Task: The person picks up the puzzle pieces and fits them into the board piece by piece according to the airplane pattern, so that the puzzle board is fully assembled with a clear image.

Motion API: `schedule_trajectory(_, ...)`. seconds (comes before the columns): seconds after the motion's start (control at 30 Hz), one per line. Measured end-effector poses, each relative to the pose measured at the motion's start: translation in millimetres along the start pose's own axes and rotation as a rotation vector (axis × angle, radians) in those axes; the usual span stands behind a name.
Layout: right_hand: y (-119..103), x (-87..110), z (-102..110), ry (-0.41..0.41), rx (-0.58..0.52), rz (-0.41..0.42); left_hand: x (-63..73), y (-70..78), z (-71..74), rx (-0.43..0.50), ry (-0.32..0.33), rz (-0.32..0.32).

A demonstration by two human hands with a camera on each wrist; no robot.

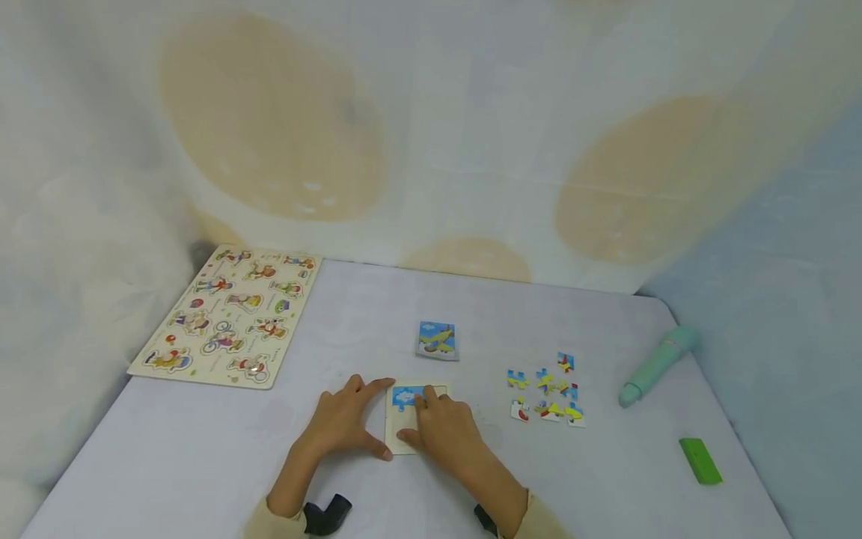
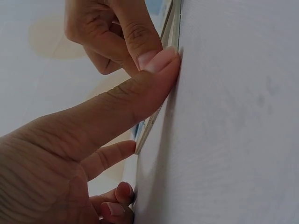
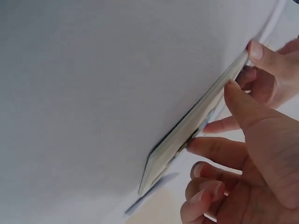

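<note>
A small wooden puzzle board [image 1: 404, 442] lies on the table with blue sky pieces [image 1: 407, 397] along its far left part; the right hand partly hides them. My left hand [image 1: 342, 421] holds the board at its left side, index finger by the far corner and thumb by the near corner. Over the board, my right hand [image 1: 447, 434] presses a fingertip on the blue pieces while its thumb touches the bare wood. Its remaining fingers [image 3: 201, 200] bend loosely in the right wrist view. Loose puzzle pieces [image 1: 550, 410], several of them, lie right of the board.
A small airplane picture tile [image 1: 437, 340] lies beyond the board. At the far left is a large picture board [image 1: 232, 318] with figures. A mint-green pen-shaped thing [image 1: 658, 367] and a green block [image 1: 701, 460] lie on the right side of the table.
</note>
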State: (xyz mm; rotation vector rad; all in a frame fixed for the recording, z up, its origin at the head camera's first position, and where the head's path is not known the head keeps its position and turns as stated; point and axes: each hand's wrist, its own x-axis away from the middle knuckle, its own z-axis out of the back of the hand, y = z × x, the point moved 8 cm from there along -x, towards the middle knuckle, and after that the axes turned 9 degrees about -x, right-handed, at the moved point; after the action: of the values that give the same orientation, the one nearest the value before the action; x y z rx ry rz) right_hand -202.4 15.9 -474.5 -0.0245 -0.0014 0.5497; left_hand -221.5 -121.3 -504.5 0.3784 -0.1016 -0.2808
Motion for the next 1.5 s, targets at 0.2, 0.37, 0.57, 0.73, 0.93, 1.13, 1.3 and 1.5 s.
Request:
schedule_trajectory(0.2, 12, -0.8, 0, -0.038, -0.022, 0.047, -0.3, 0.1, 0.9, 0.006, -0.005, 0.004)
schedule_trajectory(0.37, 21, -1.4, 1, -0.041, -0.069, 0.066, -0.8, 1.6, 1.2, 0.009, -0.008, -0.001)
schedule_trajectory(0.57, 19, -1.9, 0, -0.039, -0.112, 0.090, 1.4, 1.4, 3.7, -0.003, -0.001, 0.001)
schedule_trajectory(0.73, 21, -2.3, 4, -0.041, -0.190, 0.082, 1.6, 2.0, 4.6, -0.003, 0.001, -0.003)
schedule_trajectory(0.93, 50, 0.7, 13, 0.002, -0.360, -0.049, 0.3, 0.8, 1.7, 0.002, -0.014, 0.008)
schedule_trajectory(1.13, 98, 10.4, 16, 0.102, -0.458, -0.223, -0.5, 0.3, -0.9, 0.002, -0.030, 0.021)
schedule_trajectory(1.3, 140, 20.0, 21, 0.208, -0.505, -0.335, -0.3, -0.2, -0.7, 0.005, -0.040, 0.033)
schedule_trajectory(1.5, 193, 35.2, 21, 0.224, -0.620, -0.453, 0.0, 0.5, 0.0, 0.011, -0.039, 0.027)
